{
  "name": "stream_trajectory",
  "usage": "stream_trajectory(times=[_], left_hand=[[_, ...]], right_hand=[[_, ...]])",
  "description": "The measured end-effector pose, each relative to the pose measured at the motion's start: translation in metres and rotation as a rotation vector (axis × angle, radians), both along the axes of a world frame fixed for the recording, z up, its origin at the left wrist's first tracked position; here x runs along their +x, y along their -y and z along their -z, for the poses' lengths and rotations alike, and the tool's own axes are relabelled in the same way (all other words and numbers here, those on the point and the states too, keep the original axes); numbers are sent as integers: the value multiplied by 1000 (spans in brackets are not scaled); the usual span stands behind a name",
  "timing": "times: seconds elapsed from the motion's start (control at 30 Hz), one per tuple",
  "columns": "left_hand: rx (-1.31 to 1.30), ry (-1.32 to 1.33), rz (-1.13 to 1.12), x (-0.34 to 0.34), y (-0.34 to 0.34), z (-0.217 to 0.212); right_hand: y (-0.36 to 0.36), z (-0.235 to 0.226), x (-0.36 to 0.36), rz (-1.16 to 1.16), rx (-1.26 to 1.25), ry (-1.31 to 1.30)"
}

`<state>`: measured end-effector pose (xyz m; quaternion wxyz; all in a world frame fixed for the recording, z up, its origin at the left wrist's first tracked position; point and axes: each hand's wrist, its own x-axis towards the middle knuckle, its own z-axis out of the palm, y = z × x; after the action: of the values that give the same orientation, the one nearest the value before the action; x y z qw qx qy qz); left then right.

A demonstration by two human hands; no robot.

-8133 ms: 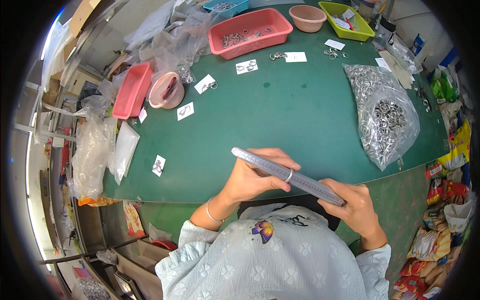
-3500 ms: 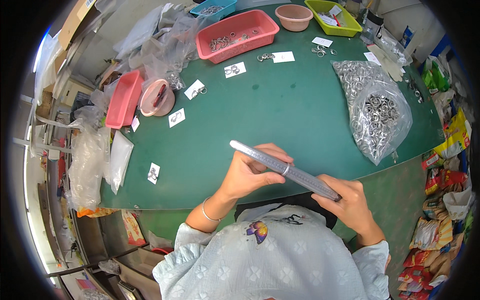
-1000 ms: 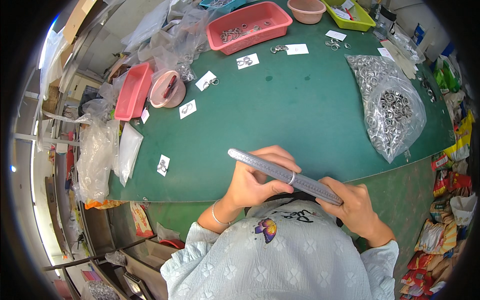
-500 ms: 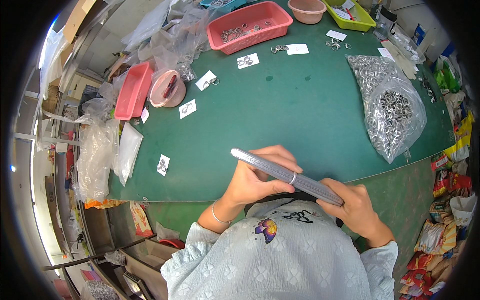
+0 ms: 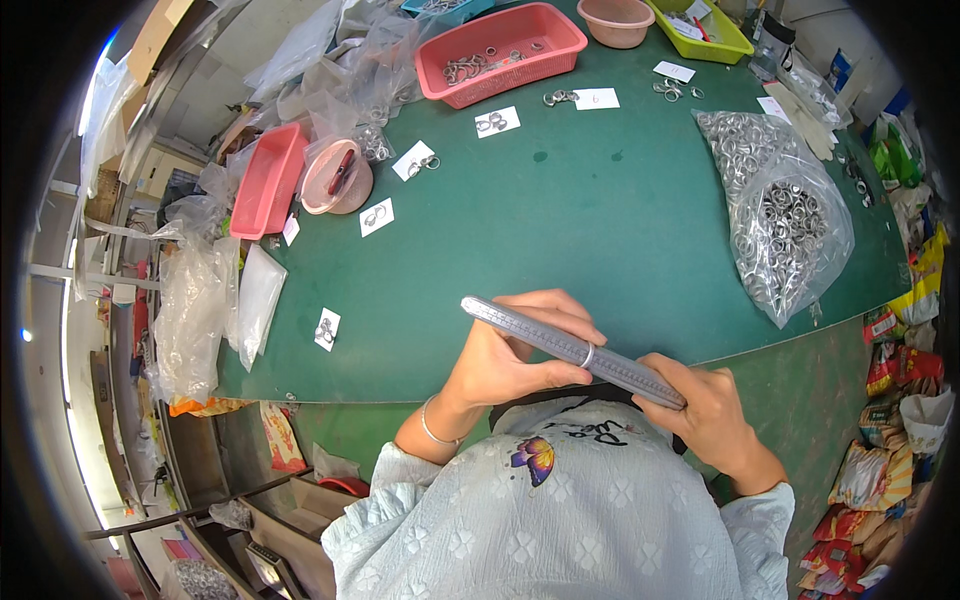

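Observation:
A grey tapered ring mandrel (image 5: 530,329) with fine markings slants across in front of my chest, above the near table edge. Around its shaft sits a thin silver ring (image 5: 588,356). My left hand (image 5: 505,367) is closed, thumb and fingertips pinching at the ring from both sides, while the mandrel's narrow end passes over the hand. My right hand (image 5: 712,408) grips the mandrel's thicker end between thumb and fingers. A silver bangle (image 5: 432,425) circles my left wrist.
On the green table (image 5: 480,240), a clear bag of rings (image 5: 790,215) lies at right. White cards (image 5: 377,217) with small ring groups form an arc. Pink baskets (image 5: 500,55), a round pink tub (image 5: 335,178), a yellow-green basket (image 5: 705,35) and plastic bags (image 5: 195,320) line the edges.

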<state>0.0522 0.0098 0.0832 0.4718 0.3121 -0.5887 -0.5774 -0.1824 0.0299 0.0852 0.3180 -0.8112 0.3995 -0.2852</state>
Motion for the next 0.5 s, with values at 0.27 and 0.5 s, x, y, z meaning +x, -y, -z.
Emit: stream_trajectory(times=[0.27,0.5], left_hand=[[-47,30,4,-1,2,-3],[-33,9,-11,-2,2,2]], right_hand=[[3,6,2,4,-25,19],[4,7,3,-2,17,47]])
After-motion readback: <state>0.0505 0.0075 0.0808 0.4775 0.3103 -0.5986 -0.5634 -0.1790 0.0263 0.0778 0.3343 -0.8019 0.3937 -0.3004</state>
